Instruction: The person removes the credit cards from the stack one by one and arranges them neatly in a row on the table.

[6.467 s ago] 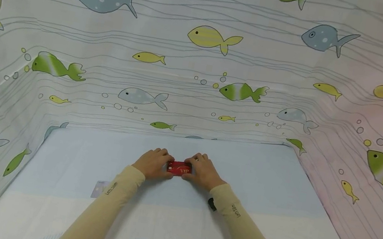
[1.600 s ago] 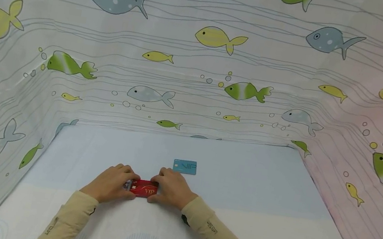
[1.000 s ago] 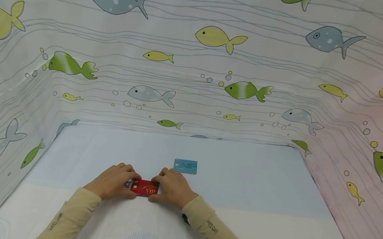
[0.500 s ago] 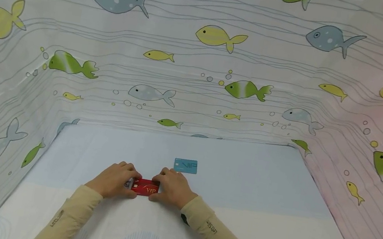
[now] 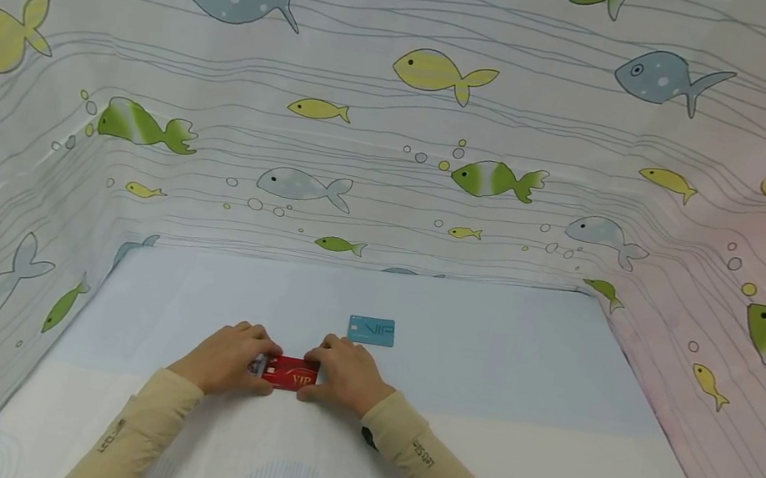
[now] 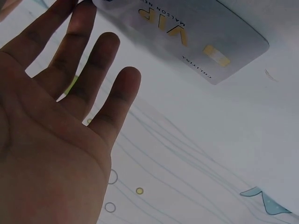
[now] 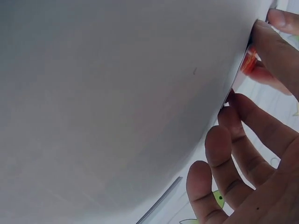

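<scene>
Red VIP card (image 5: 290, 374): low and just left of centre in your head view, face up between your hands; you cannot tell whether it touches the table (image 5: 482, 374).
Left hand (image 5: 226, 357): your thumb and fingers are clamped on the card's left end.
Right hand (image 5: 351, 376): you pinch the right end between thumb and fingers.
Fish-print sheet (image 5: 350, 69): encloses the table at the back and both sides, with the cards inside.
Blue VIP card (image 5: 371, 330): on the table, just above your right fingers, near centre.
Pale card (image 6: 205, 42): top of your left wrist view, with gold VIP letters and chip; your head view gives only a card strip left of the red one, perhaps the same.
Finger pads (image 7: 218, 144): seen from below at right in your right wrist view, hidden from your head view.
</scene>
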A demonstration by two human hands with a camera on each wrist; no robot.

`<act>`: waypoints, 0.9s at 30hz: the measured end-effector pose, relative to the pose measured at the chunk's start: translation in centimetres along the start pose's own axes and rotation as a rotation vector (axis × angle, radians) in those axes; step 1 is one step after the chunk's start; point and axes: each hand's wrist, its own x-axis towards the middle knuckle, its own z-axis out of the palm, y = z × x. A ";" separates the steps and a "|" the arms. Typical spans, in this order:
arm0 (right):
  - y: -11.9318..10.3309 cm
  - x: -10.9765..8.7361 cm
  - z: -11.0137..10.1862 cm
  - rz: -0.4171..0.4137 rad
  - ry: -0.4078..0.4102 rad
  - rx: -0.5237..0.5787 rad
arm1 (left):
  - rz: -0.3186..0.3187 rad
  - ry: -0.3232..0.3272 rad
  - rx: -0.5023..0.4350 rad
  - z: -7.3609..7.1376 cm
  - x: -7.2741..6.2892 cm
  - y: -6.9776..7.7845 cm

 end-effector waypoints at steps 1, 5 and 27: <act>0.0 0.0 0.0 0.003 -0.002 0.004 | -0.004 -0.002 0.000 0.0 0.0 0.0; -0.1 0.0 -0.1 0.010 -0.010 0.013 | -0.016 -0.008 0.000 -0.1 -0.1 0.1; -0.5 -0.4 -0.3 0.016 -0.022 -0.015 | -0.019 0.002 -0.021 0.1 -0.1 0.2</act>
